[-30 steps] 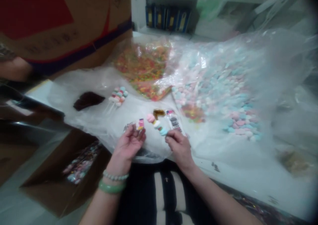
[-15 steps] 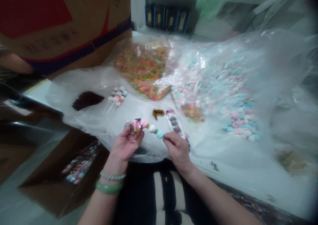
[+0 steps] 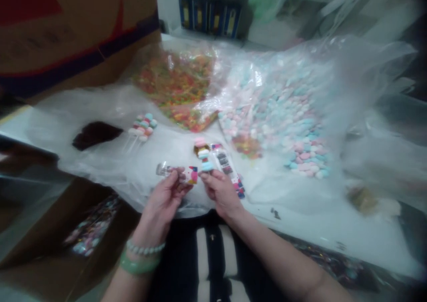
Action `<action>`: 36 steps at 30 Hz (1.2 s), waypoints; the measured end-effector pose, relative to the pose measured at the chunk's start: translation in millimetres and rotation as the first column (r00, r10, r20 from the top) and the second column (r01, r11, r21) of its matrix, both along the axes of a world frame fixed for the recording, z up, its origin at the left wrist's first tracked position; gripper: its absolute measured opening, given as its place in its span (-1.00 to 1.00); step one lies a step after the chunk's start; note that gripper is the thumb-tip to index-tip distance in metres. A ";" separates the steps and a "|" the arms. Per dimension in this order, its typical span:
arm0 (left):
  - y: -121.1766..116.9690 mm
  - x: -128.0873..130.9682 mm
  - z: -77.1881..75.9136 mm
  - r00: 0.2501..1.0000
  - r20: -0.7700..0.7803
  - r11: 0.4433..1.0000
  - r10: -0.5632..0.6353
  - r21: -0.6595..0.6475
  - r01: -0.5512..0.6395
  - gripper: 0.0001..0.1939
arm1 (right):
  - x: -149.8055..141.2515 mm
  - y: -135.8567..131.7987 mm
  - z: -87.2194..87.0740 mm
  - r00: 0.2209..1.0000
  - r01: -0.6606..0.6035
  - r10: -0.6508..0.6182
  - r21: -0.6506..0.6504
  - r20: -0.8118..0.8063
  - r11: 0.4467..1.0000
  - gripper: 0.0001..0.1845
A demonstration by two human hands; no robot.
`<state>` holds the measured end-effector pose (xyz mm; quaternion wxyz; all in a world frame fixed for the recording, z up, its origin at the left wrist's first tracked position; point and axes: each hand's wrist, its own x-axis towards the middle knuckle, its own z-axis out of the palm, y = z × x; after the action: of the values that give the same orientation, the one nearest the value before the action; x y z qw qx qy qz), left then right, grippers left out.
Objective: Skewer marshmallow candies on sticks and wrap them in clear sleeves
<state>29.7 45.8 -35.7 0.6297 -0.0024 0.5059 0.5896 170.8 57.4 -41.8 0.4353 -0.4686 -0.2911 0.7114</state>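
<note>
Now the candy skewer (image 3: 203, 154) stands nearly upright in the right hand (image 3: 222, 191), where a moment earlier it lay crosswise between both hands. The right fingers (image 3: 208, 176) pinch narrowly at its blue lower end, below stacked pink and white pieces. The left hand (image 3: 163, 199) has turned inward, its fingers (image 3: 173, 175) gripping a clear wrapper (image 3: 163, 169) with a pink printed label, just beside the skewer. A jade bangle (image 3: 135, 266) and a beaded bracelet (image 3: 145, 248) circle that wrist.

Behind the hands, a printed strip (image 3: 224, 166) and an amber scrap (image 3: 201, 150) lie on crumpled plastic sheeting (image 3: 100, 168) covering the desk (image 3: 13, 119). Farther back sit a cluster of skewers (image 3: 143, 126), a dark brown piece (image 3: 96, 135), a bag of orange-green gummies (image 3: 173, 88) and a glossy bag of pastel candies (image 3: 276, 110). A cardboard carton (image 3: 66, 26) looms at upper left; an open box of wrapped sweets (image 3: 91, 226) sits at lower left.
</note>
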 end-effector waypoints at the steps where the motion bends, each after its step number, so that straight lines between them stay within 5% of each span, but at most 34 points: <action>1: -1.1 4.8 0.6 0.999 -0.014 0.999 -0.038 0.001 0.038 -0.87 | -0.7 1.8 -0.8 1.000 0.012 -0.012 -0.005 0.011 1.000 -0.73; 6: -2.5 21.9 2.5 0.989 -0.055 0.989 -0.139 -0.064 0.135 -0.86 | 1.2 7.5 -5.5 0.996 0.077 -0.075 -0.020 0.048 0.997 -0.82; 12: -2.0 27.4 -10.0 0.992 -0.130 1.000 0.002 -0.020 -0.004 -0.92 | 4.6 7.8 -2.5 0.996 0.049 -0.054 0.059 0.073 0.997 -0.80; 17: -3.9 34.5 -15.0 0.989 -0.139 0.995 0.041 0.099 -0.027 -0.75 | 2.6 6.4 -0.1 0.988 -0.038 0.016 0.138 0.154 0.990 -0.77; 28: -2.6 31.1 -16.3 0.988 -0.130 0.996 -0.079 -0.052 0.073 -0.86 | 6.6 18.1 -2.7 0.984 0.005 -0.018 0.071 0.180 0.997 -0.91; 36: -2.4 34.8 -19.2 0.992 -0.100 0.996 0.073 0.053 -0.068 -0.94 | 3.2 14.5 -7.0 0.966 -0.082 0.025 0.217 0.256 0.973 -0.77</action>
<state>64.5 43.4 -55.0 0.5815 0.0255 0.5222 0.6233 174.0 71.8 -48.7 0.4258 -0.4944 -0.4354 0.6202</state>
